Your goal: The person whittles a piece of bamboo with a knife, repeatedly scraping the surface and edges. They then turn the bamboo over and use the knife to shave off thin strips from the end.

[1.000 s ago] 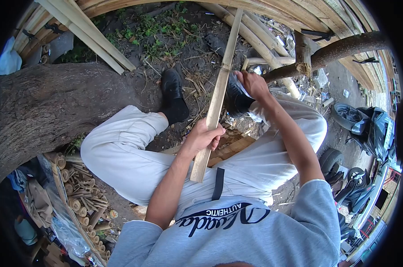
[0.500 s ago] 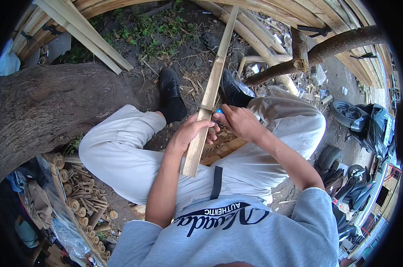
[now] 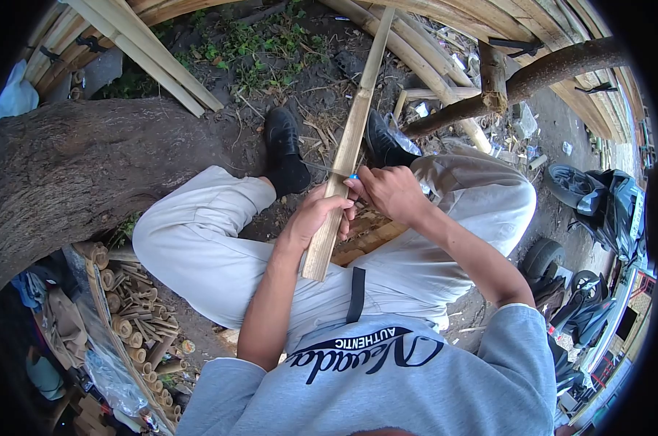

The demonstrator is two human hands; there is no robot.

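Note:
A long split bamboo strip (image 3: 352, 129) slopes from my lap up past my shoes, its near end resting against my trousers. My left hand (image 3: 311, 221) is wrapped round the strip's lower part, thumb on top. In my right hand (image 3: 393, 193) is a knife (image 3: 353, 176); a bit of blue shows at its handle, the rest being hidden by my fingers. Its thin blade lies across the strip just beyond my left hand and points left. The two hands are close together, at about knee level.
A thick tree trunk (image 3: 89, 171) lies at the left. Cut bamboo pieces (image 3: 136, 312) are stacked at lower left. Bamboo poles (image 3: 416, 62) and a branch (image 3: 547, 80) stretch across the upper right. A parked motorcycle (image 3: 598, 203) stands at the right.
The knife blade now shows thinner, more edge-on, against the strip. My right hand has shifted very slightly towards the far end; the left keeps its hold. The whole view has moved a little.

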